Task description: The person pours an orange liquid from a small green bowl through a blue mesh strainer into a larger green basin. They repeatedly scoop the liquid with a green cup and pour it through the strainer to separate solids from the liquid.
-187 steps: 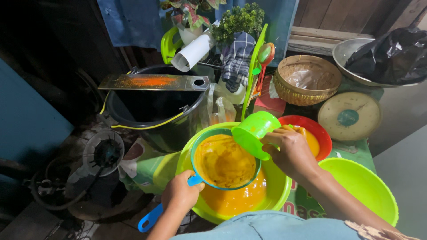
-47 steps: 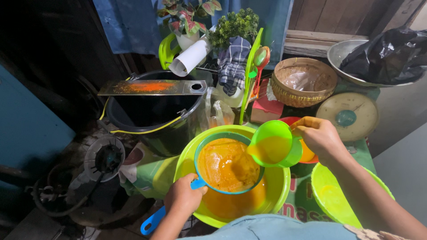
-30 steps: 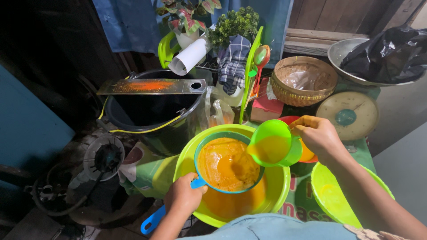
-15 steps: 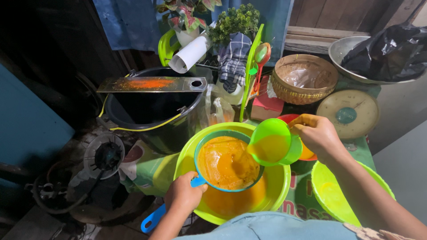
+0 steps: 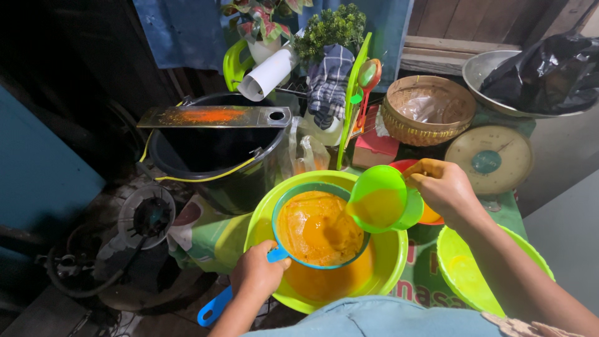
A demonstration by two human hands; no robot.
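Observation:
My left hand [image 5: 257, 274] grips the blue handle of a blue-rimmed strainer [image 5: 315, 226] full of orange pulp. The strainer rests over a lime-green bowl [image 5: 393, 253] that holds orange liquid. My right hand [image 5: 444, 187] holds a green scoop cup [image 5: 382, 200] tilted toward the strainer, and orange liquid runs from it into the pulp. A red bowl [image 5: 404, 165] with orange liquid lies just behind the cup, mostly hidden by my right hand.
A second lime-green bowl [image 5: 465, 268] stands at the right. A black bucket [image 5: 212, 159] with a metal grater [image 5: 212, 117] across it is at the left. Behind are a woven basket [image 5: 427, 109], a kitchen scale [image 5: 490, 159], a checked cloth [image 5: 327, 81] and potted plants [image 5: 331, 28].
The green cup has tipped a little further over the strainer and liquid now pours into the pulp. My left hand stays on the strainer handle.

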